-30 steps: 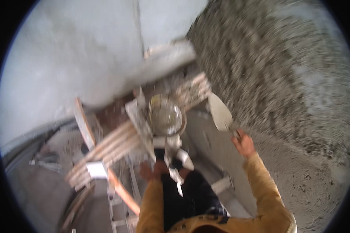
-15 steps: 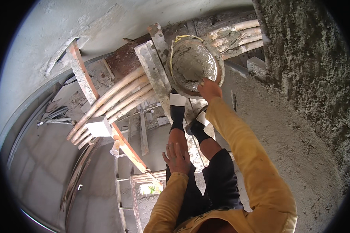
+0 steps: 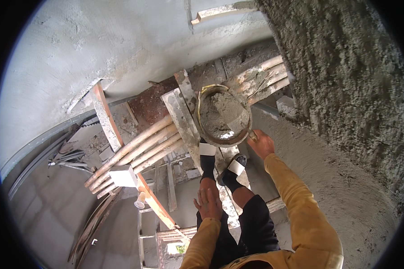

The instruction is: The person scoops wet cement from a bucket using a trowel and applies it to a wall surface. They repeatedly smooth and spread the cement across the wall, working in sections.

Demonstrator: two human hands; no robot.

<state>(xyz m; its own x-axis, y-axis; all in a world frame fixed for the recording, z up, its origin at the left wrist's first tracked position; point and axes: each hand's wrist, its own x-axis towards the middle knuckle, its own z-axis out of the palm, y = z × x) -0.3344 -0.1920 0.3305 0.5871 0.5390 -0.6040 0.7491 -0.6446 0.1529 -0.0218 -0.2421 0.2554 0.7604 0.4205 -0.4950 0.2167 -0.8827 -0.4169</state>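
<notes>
A round bucket (image 3: 202, 125) of wet grey mortar (image 3: 224, 110) stands on the planks just beyond my feet. At its right rim, my right hand (image 3: 261, 144) is closed round the short handle of a trowel (image 3: 253, 136). The trowel's blade seems to lie over the bucket, coated in mortar, so its outline is hard to make out. My left hand (image 3: 209, 205) rests on my left shin near the knee, fingers loosely spread and holding nothing.
Planks (image 3: 180, 114) and wooden poles (image 3: 139, 145) form the scaffold under me. Rough plastered wall (image 3: 341, 67) rises on the right. A white box (image 3: 123, 176) and a plastic cup (image 3: 140, 200) sit on the left. A ladder (image 3: 141, 242) stands below.
My right hand has moved from over the bucket's near rim to outside its right side, and the mortar's surface looks heaped. The view has tilted upward. My left hand stays on my leg.
</notes>
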